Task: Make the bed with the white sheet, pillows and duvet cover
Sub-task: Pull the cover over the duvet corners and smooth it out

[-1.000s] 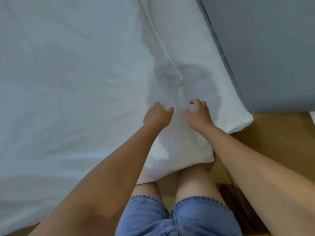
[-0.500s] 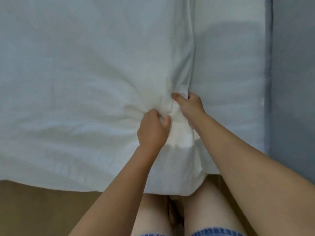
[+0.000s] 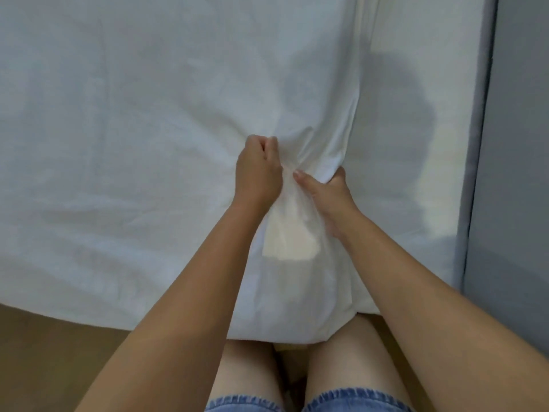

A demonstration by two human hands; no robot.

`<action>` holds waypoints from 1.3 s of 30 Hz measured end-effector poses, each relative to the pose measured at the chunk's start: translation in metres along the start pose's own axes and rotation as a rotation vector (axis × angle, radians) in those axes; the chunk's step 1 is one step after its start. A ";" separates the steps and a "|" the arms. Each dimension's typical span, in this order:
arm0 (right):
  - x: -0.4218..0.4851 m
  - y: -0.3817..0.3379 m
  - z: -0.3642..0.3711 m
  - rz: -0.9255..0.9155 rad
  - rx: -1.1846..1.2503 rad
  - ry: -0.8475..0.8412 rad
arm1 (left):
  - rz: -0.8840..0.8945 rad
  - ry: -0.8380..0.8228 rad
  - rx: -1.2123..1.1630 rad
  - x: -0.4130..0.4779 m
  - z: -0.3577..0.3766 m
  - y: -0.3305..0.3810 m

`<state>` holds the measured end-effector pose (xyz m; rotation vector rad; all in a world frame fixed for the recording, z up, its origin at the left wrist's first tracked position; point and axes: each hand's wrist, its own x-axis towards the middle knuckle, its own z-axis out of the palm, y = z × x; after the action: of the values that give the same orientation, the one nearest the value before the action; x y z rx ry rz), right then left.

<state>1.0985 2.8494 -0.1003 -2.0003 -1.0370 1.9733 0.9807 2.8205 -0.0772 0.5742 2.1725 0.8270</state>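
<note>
- While both of my arms reach forward from the bottom of the head view, my two hands meet on the white duvet cover (image 3: 148, 129), which lies spread over the bed and fills most of the scene.
- My left hand (image 3: 258, 171) is clenched round a bunch of the fabric, knuckles up, fingers curled under, thumb pressed against the cloth; creases fan out from that fist across the cover.
- My right hand (image 3: 326, 191), just beside the left one, grasps the gathered right edge of the cover: the thumb lies flat on top, pointing toward the left hand, and the fingers (image 3: 340, 173) wrap under the fold.
- Between the two hands the cloth is pulled into a tight ridge, and below them a paler, yellowish patch of fabric (image 3: 288, 242) shows.
- Right of the cover's edge, the white sheet (image 3: 416, 144) lies smooth, with a soft shadow on it.
- Further right of the sheet stands a grey upholstered panel (image 3: 517, 173).
- Below the cover's hanging hem, my bare knees, denim shorts (image 3: 353, 401) and a brown floor (image 3: 59, 352) appear.
</note>
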 end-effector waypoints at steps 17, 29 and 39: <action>-0.017 0.011 0.009 -0.220 -0.173 0.273 | 0.253 -0.285 0.326 0.031 -0.004 -0.023; -0.039 0.004 0.015 -0.337 -0.309 0.350 | 0.301 -0.378 0.066 0.016 -0.066 0.002; -0.031 0.003 0.031 -0.179 -0.303 0.106 | 0.041 -0.106 0.053 0.055 -0.102 -0.021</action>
<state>1.0743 2.8184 -0.0802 -2.0415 -1.5059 1.6838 0.8652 2.8008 -0.0639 0.6761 2.0971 0.7452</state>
